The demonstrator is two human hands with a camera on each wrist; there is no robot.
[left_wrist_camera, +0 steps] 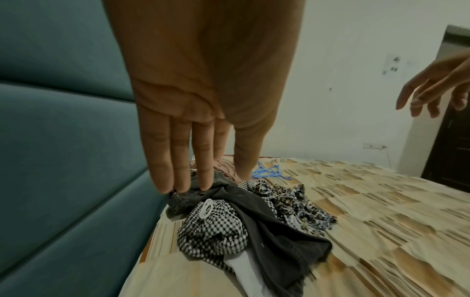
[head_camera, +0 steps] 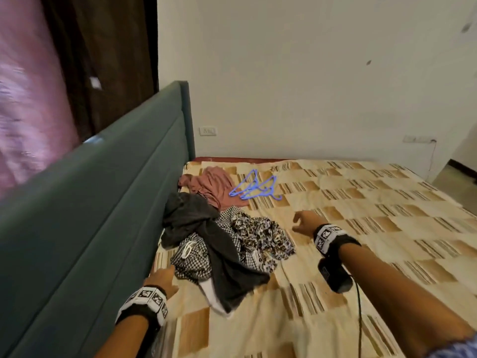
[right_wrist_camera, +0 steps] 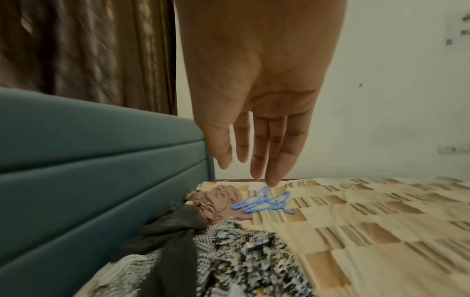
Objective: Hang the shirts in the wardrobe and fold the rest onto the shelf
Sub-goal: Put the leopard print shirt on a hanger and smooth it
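While your left hand (head_camera: 161, 279) and right hand (head_camera: 305, 223) hover spread and empty, the crumpled heap of dark, checked and printed clothes (head_camera: 219, 244) lies between them on the beige patchwork-covered bed (head_camera: 361, 215), blue plastic hangers (head_camera: 254, 188) farther off.

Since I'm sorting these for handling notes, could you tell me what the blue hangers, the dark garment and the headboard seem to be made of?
Blue hangers: thin moulded plastic by the look, uniform bright colour, slim rigid outlines.
Dark garment: probably washed denim or heavy cotton, matte charcoal, with stitched seams and a waistband-like edge.
Headboard: padded upholstery in teal, smooth with a faint sheen; fabric or faux leather, I cannot tell which.
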